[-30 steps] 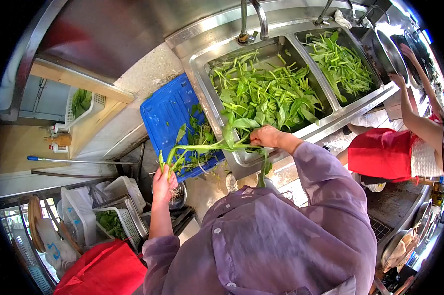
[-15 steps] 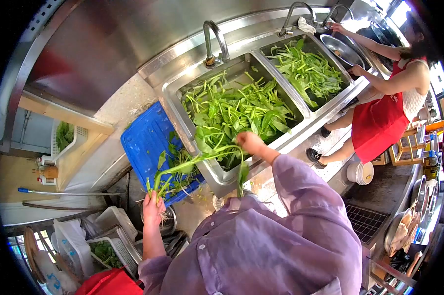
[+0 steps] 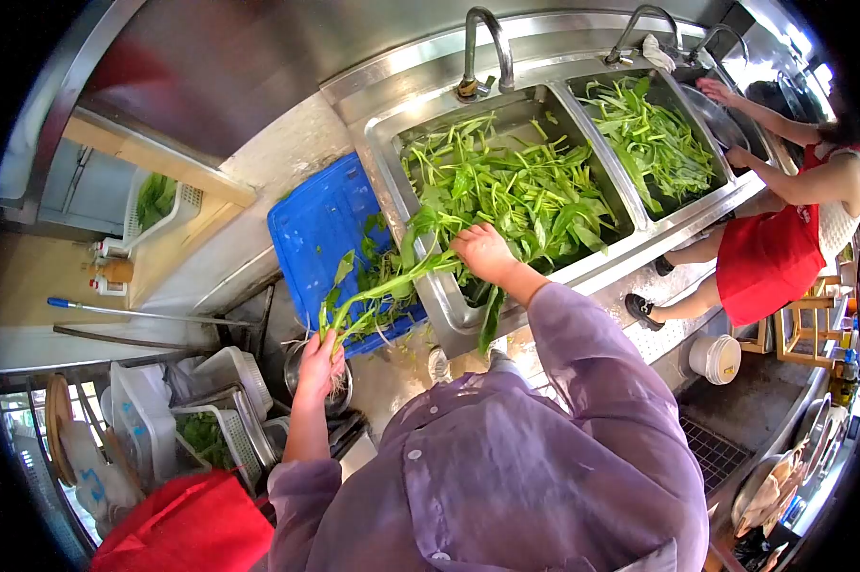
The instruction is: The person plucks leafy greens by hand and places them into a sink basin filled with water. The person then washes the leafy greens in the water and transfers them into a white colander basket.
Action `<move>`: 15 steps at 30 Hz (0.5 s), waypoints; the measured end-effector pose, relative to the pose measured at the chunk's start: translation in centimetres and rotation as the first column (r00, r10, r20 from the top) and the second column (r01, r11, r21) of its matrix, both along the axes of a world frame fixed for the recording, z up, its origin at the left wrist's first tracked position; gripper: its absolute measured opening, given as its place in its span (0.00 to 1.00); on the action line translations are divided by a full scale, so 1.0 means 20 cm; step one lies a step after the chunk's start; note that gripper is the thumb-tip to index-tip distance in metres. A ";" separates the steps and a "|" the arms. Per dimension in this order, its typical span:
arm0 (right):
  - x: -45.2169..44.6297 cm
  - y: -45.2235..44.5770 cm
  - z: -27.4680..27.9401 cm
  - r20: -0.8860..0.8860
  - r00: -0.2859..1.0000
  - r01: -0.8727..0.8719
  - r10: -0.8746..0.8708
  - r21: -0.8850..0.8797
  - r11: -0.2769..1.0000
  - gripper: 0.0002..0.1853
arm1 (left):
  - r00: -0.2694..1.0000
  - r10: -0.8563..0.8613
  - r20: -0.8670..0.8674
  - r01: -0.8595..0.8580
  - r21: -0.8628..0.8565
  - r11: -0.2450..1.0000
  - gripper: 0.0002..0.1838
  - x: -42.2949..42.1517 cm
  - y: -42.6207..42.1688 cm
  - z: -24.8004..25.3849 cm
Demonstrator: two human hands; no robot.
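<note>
My left hand (image 3: 321, 367) is closed around the root end of a bunch of water spinach (image 3: 392, 284), with pale roots hanging below the fist. The stalks run up to the right, over the near left corner of the metal sink (image 3: 434, 307). My right hand (image 3: 485, 253) grips the same stalks further along, its fingers closed, at the front rim of the left basin. Leaves dangle below that hand. A heap of cut greens (image 3: 516, 181) fills much of this basin. Under the stretched stalks, a blue plastic tub (image 3: 315, 224) holds loose leaves and root trimmings.
A second basin holds more greens (image 3: 654, 138). A faucet (image 3: 487, 52) rises behind the left basin. At right, a co-worker in a red apron (image 3: 768, 257) handles a metal bowl (image 3: 720, 122). White baskets (image 3: 144, 419) stand lower left; a white bucket (image 3: 716, 358) is on the floor.
The view has shifted, so the sink sits further right and higher in the picture. Both hands still hold the bunch, now drawn a little closer together. The co-worker's hands stay near the bowl.
</note>
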State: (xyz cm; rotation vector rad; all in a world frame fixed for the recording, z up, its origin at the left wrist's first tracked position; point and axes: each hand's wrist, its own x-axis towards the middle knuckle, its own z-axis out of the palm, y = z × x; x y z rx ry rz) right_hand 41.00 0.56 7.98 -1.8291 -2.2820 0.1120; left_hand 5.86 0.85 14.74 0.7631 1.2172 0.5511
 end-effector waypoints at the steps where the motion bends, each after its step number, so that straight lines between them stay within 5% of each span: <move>1: -0.01 0.01 -0.03 -0.004 1.000 -0.007 0.007 0.000 1.000 0.08 | 1.000 0.007 -0.004 -0.007 0.000 1.000 0.11 0.00 0.00 0.00; 4: 0.00 0.04 -0.08 -0.234 0.970 0.048 -0.074 -0.115 0.992 0.09 | 1.000 0.015 0.003 -0.015 -0.025 1.000 0.09 -0.01 0.00 -0.01; 9: 0.05 -0.02 -0.13 -0.277 0.951 0.105 -0.139 -0.134 0.985 0.09 | 1.000 -0.017 -0.006 0.017 -0.060 0.998 0.09 0.00 -0.03 -0.04; 11: 0.08 -0.01 -0.25 -0.570 0.735 0.283 -0.367 -0.233 0.930 0.10 | 0.999 -0.017 -0.046 0.016 -0.033 0.999 0.09 0.01 -0.04 -0.04; 13: 0.11 0.05 -0.23 -0.660 0.502 0.448 -0.559 -0.355 0.821 0.12 | 0.981 -0.152 -0.124 0.146 -0.055 0.988 0.10 0.10 -0.09 -0.05; 15: 0.14 0.15 -0.52 -0.779 0.083 0.555 -0.621 -0.481 0.678 0.12 | 0.972 -0.235 -0.025 0.234 -0.046 0.971 0.09 0.21 -0.09 -0.05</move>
